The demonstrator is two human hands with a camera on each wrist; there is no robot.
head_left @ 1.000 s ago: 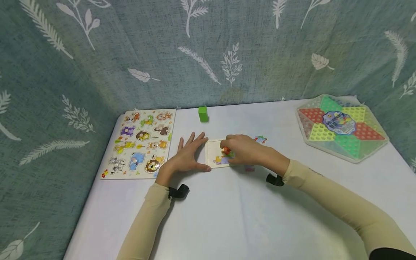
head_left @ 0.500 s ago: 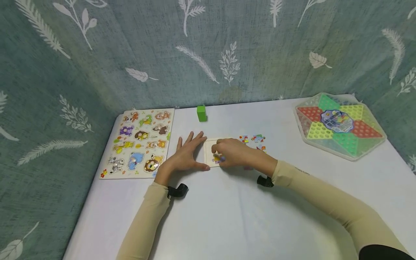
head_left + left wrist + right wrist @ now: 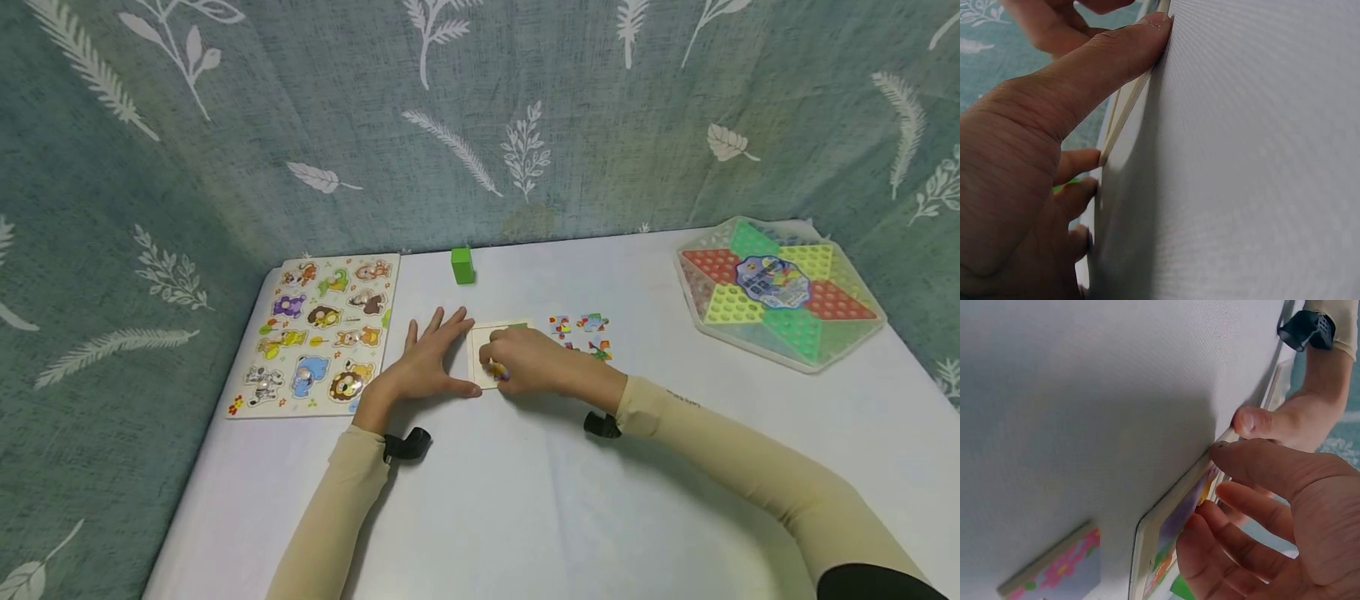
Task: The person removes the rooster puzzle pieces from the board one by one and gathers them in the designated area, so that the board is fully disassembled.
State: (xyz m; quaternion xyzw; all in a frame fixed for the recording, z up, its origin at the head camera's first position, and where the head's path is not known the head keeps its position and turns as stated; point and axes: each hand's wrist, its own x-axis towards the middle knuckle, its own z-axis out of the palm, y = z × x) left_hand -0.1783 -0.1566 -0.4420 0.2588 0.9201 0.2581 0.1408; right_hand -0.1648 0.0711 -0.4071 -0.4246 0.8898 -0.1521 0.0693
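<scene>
Near the middle of the white-covered table (image 3: 480, 508), a shallow, square, pale wooden tray (image 3: 483, 335) lies flat between your hands, with multicoloured jigsaw pieces (image 3: 1172, 519) showing purple, orange and green inside it. Your left hand (image 3: 427, 365) is spread with its fingers straight, the thumb touching the tray's near left corner and the index fingertip reaching its far left corner. Your right hand (image 3: 528, 360) arches over the tray from the other side, its fingers bent down onto the pieces and its thumb at the near rim; you cannot tell from these views whether it pinches a piece or only presses on one. Just beyond that hand, to the tray's right, several loose, brightly printed jigsaw pieces (image 3: 592, 322) lie on the table, and one with pink flowers shows near the tray in your right wrist view. A bright green rectangular block (image 3: 462, 266) stands behind the tray. Over on your left lies a white rectangular board of cartoon animals (image 3: 330, 408), while a clear hexagonal plastic case with red, yellow and green triangles (image 3: 780, 293) sits well apart at the far right
</scene>
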